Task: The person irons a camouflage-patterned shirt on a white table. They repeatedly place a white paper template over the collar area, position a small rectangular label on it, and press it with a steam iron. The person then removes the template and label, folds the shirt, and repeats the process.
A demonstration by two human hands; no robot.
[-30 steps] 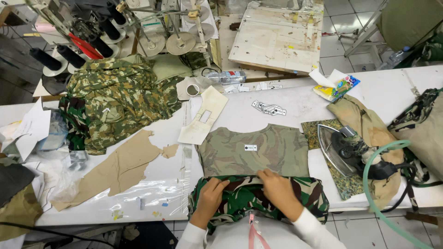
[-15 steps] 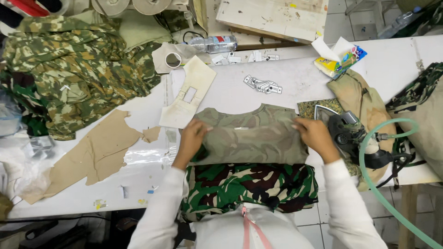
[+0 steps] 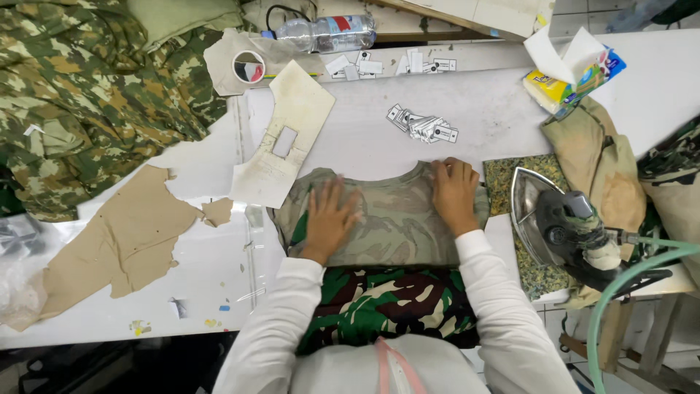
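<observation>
Left hand (image 3: 329,217) and right hand (image 3: 453,192), both open and flat, pressing on olive camouflage fabric piece (image 3: 390,219), steam iron (image 3: 565,226) right of the right hand

White table (image 3: 364,138) w/ camo fabric (image 3: 397,219), cardboard template (image 3: 281,146), labels (image 3: 423,128).

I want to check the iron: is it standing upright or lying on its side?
On its side. The iron rests on the patterned mat with its shiny soleplate turned sideways and in plain view.
</observation>
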